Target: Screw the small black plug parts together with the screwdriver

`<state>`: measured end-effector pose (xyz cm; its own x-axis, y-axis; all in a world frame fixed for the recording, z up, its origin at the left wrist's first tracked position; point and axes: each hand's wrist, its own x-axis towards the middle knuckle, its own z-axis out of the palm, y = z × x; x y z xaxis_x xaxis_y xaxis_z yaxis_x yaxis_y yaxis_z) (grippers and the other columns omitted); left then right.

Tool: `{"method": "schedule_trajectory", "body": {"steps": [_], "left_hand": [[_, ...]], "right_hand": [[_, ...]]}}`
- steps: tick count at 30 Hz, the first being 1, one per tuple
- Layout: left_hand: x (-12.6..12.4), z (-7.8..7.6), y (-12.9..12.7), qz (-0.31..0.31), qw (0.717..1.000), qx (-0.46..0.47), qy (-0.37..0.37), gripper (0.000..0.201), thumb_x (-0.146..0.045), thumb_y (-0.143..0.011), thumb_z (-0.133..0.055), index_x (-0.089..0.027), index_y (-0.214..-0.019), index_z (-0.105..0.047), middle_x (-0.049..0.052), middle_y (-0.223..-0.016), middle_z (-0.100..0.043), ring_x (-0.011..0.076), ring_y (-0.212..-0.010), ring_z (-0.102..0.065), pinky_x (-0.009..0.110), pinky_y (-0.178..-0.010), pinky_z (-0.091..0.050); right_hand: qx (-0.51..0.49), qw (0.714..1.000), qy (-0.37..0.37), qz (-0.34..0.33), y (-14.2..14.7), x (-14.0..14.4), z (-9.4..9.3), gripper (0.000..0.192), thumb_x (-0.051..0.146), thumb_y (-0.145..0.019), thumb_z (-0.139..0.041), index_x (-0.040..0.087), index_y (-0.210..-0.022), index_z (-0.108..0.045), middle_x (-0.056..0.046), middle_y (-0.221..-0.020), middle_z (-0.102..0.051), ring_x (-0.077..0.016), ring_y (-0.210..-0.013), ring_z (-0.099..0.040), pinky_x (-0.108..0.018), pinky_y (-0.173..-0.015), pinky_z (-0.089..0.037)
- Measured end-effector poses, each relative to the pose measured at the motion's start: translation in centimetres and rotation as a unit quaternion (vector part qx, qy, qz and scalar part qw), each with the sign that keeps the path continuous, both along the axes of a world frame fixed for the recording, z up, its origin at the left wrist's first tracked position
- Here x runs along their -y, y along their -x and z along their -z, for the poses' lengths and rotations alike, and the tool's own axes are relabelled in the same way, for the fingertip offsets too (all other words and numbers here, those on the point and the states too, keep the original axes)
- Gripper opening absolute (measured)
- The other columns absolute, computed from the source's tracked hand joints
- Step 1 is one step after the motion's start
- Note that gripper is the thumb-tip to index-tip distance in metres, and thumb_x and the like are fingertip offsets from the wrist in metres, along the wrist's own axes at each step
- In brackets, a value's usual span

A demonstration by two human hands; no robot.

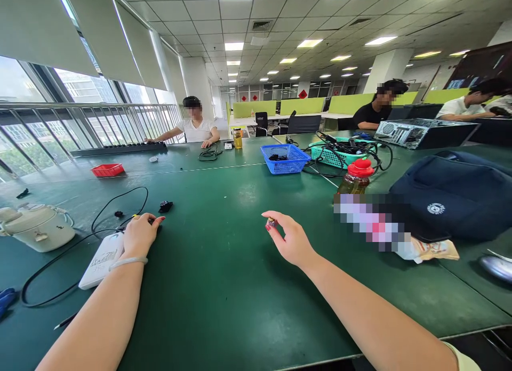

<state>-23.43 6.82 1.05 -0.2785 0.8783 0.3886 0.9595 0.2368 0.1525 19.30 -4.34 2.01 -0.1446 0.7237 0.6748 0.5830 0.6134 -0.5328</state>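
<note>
My right hand [291, 238] is raised over the middle of the green table [224, 264]. Between its thumb and fingertips it pinches a small dark cylinder [272, 222] with a brass-coloured end; its exact kind is too small to tell. On the left, my left hand [140, 233] rests low, fingers curled around something dark that is mostly hidden. Beside and partly under that wrist lies a flat white box [103, 259] with printing on it. A small black piece [165, 206] sits just beyond the left fingers, and a black cable [48, 261] loops round the box.
A cream round container [40, 230] stands at far left. Further off are a red tray [108, 170], a blue basket [285, 159] and a green basket of cables [340, 153]. A red-lidded bottle [356, 176] and dark bag [452, 195] are right. Several people sit around.
</note>
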Motion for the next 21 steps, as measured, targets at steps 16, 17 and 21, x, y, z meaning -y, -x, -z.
{"method": "schedule_trajectory", "body": {"steps": [16, 17, 21], "left_hand": [[0.3, -0.6, -0.8, 0.002, 1.000, 0.007, -0.014, 0.041, -0.047, -0.088, -0.055, -0.015, -0.110, -0.068, 0.018, -0.107, -0.067, 0.0339, -0.104, -0.060, 0.042, -0.091, -0.047], [0.4, -0.8, -0.9, 0.002, 1.000, 0.008, -0.021, 0.041, -0.047, -0.088, -0.055, -0.015, -0.110, -0.068, 0.018, -0.107, -0.067, 0.0339, -0.105, -0.060, 0.042, -0.092, -0.047], [1.0, -1.4, -1.1, -0.010, 0.998, 0.037, -0.058, 0.039, -0.047, -0.087, -0.056, -0.017, -0.109, -0.068, 0.017, -0.110, -0.066, 0.0334, -0.104, -0.060, 0.042, -0.091, -0.047]], "right_hand": [[0.001, 1.000, -0.005, 0.000, 0.1, -0.1, 0.0, 0.027, 0.023, -0.092, -0.048, 0.027, -0.116, -0.059, -0.002, -0.090, -0.070, -0.0186, -0.081, -0.067, -0.036, -0.080, -0.055], [0.001, 1.000, -0.005, 0.000, 0.2, 0.0, 0.0, 0.027, 0.023, -0.092, -0.047, 0.027, -0.116, -0.059, -0.002, -0.091, -0.070, -0.0187, -0.081, -0.067, -0.036, -0.080, -0.056], [0.002, 1.000, -0.009, 0.000, 0.2, 0.0, 0.1, 0.026, 0.023, -0.093, -0.047, 0.027, -0.116, -0.059, -0.002, -0.092, -0.070, -0.0185, -0.082, -0.067, -0.036, -0.081, -0.056]]}}
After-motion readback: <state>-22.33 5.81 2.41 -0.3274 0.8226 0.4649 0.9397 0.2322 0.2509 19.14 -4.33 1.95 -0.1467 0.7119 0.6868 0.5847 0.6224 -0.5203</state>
